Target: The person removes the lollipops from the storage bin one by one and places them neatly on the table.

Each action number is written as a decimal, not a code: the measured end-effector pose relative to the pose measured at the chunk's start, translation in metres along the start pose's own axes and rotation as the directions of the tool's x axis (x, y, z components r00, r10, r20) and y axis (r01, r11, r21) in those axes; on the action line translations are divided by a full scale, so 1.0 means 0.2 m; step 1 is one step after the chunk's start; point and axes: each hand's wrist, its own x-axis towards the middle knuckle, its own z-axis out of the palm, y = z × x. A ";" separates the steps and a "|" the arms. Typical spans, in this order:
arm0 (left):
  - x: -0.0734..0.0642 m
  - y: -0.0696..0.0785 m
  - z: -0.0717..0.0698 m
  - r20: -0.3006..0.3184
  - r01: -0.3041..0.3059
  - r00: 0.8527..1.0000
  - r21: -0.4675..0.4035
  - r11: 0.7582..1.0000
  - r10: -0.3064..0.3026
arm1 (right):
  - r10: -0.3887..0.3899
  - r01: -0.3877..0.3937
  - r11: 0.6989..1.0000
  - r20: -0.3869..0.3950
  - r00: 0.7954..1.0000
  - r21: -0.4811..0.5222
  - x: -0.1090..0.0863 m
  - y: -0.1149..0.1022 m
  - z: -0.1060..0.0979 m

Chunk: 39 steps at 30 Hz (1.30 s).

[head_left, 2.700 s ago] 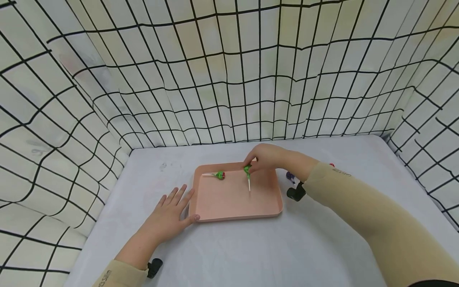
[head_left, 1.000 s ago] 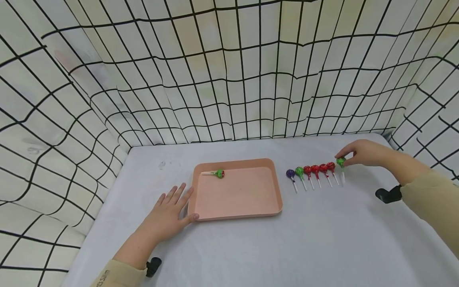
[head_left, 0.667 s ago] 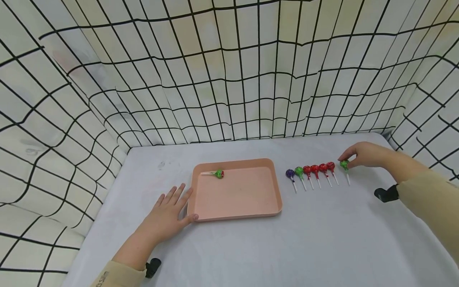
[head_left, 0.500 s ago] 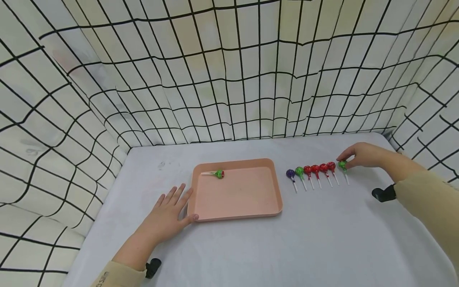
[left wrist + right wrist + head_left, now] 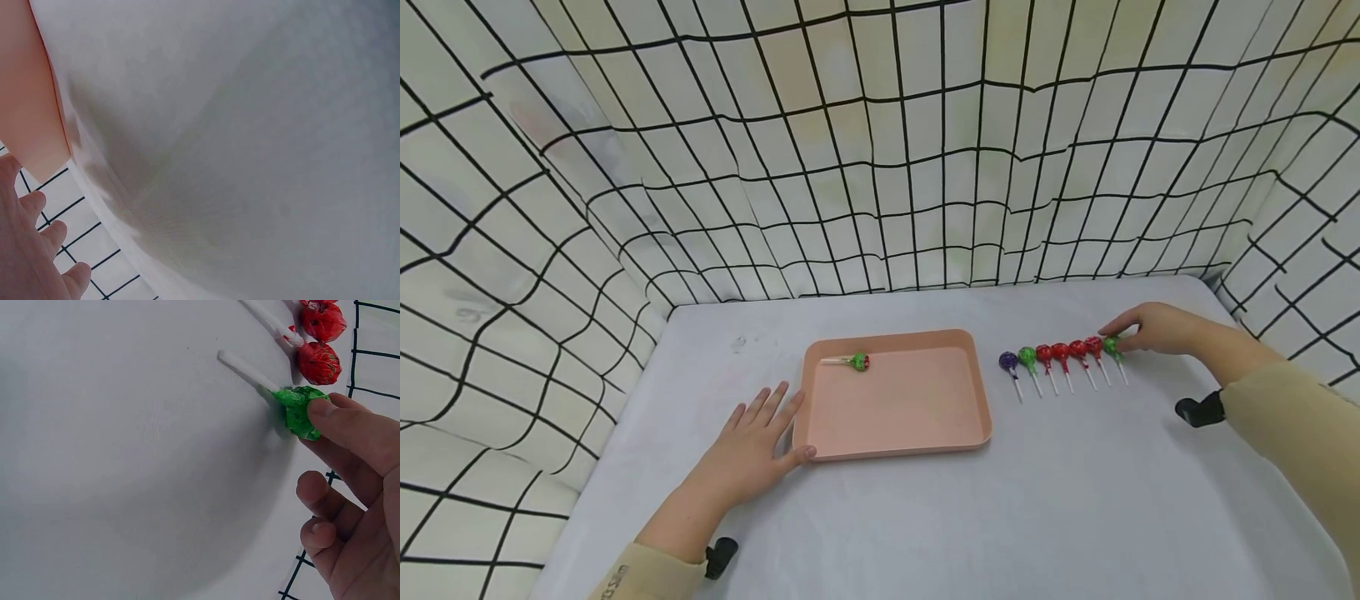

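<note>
My right hand (image 5: 1161, 327) pinches the wrapped head of a green lollipop (image 5: 302, 411) between thumb and finger, at the right end of a row on the table. Right beside it in the row lie several red lollipops (image 5: 1060, 352), then another green lollipop (image 5: 1027, 357) and a purple lollipop (image 5: 1008, 362) at the left end. All their white sticks point toward me. My left hand (image 5: 752, 454) lies spread with straight fingers, its thumb and index finger at the left edge of the pink tray (image 5: 895, 452). One green-and-red lollipop (image 5: 859, 362) lies sideways in that tray.
A white cloth covers the table (image 5: 925, 533). White walls with a black grid (image 5: 925, 183) rise at the back and both sides. A black wrist device (image 5: 1199, 410) sits at my right sleeve, another wrist device (image 5: 721, 557) at my left.
My right hand has carried the green lollipop from the tray to the row's right end, then slid it left against the last red lollipop. My left hand has stayed in place.
</note>
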 end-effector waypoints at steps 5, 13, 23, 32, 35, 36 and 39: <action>0.00 0.00 0.00 0.002 0.002 1.000 -0.005 1.000 -0.002 | -0.012 0.012 1.000 -0.019 1.000 -0.007 0.00 0.01 0.01; 0.00 0.00 0.00 -0.002 -0.001 1.000 -0.006 1.000 0.001 | -0.019 0.019 1.000 -0.026 0.999 -0.002 -0.01 0.01 0.01; 0.00 -0.01 0.01 -0.002 0.002 1.000 0.002 1.000 -0.002 | -0.030 0.030 1.000 -0.033 0.999 0.001 -0.02 0.00 0.01; 0.00 0.01 -0.01 0.006 0.006 1.000 -0.002 1.000 -0.006 | -0.023 0.022 1.000 -0.060 0.998 -0.015 -0.04 -0.01 0.00; 0.00 0.01 -0.01 0.003 0.004 1.000 -0.002 1.000 -0.004 | -0.017 0.015 1.000 -0.065 0.998 -0.018 -0.05 -0.01 -0.01; -0.01 0.02 -0.02 0.000 0.001 1.000 -0.002 1.000 -0.001 | -0.015 0.013 1.000 -0.068 0.998 -0.018 -0.05 -0.01 -0.01; 0.00 0.02 -0.02 -0.002 0.000 1.000 0.000 1.000 0.000 | -0.015 0.013 1.000 -0.073 0.997 -0.018 -0.05 -0.02 -0.02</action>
